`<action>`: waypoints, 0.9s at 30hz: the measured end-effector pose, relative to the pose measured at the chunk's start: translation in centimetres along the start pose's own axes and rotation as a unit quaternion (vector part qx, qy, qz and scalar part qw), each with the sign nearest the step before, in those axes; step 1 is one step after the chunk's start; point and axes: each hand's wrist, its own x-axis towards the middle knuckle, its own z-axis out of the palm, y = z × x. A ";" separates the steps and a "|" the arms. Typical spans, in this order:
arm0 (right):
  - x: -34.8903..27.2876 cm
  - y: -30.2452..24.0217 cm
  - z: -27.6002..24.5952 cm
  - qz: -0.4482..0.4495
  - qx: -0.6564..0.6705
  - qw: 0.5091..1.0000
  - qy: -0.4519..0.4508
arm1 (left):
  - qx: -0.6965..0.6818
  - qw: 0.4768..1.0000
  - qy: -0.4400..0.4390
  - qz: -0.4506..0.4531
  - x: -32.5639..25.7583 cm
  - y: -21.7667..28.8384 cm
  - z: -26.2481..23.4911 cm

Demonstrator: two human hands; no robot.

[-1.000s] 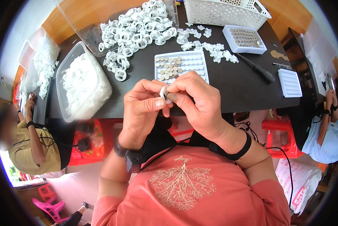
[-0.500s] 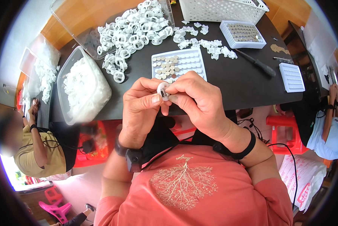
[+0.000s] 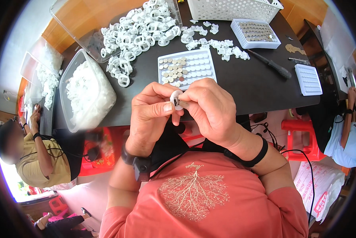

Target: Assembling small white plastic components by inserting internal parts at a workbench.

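Observation:
My left hand [image 3: 151,115] pinches a small white round plastic part [image 3: 175,96] with a dark slot between thumb and fingers, just off the table's near edge. From the other side, the thumb and forefinger of my right hand [image 3: 213,110] close on the part's right edge; whether a smaller piece sits between those fingertips is hidden. Beyond my hands lies a white tray [image 3: 213,66] with rows of round pockets. Silvery button-like discs [image 3: 174,68] fill much of its left side, along with one reddish-brown disc [image 3: 181,79].
A heap of white ring-shaped parts [image 3: 140,33] spills from a clear bin. A clear tub [image 3: 111,99] of white pieces stands left. Rightward are loose white pieces [image 3: 225,49], stacked disc trays [image 3: 260,45], a screwdriver [image 3: 274,66] and another tray [image 3: 309,80]. People sit at both sides.
Both hands have shifted slightly right with the white part, which has turned to show its dark slot more. At lower left, a person's legs have come further into view.

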 end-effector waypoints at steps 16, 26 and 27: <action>0.0 0.1 -0.3 0.177 0.199 0.963 -0.047 | 0.024 0.999 -0.019 0.030 -0.2 -0.3 0.2; 2.1 -0.8 -1.1 0.400 0.400 0.821 -0.082 | 0.024 0.998 -0.018 0.052 -0.7 0.2 0.5; 2.2 -0.6 -1.1 0.410 0.386 0.820 -0.100 | 0.040 0.997 -0.023 0.058 -0.8 0.3 0.2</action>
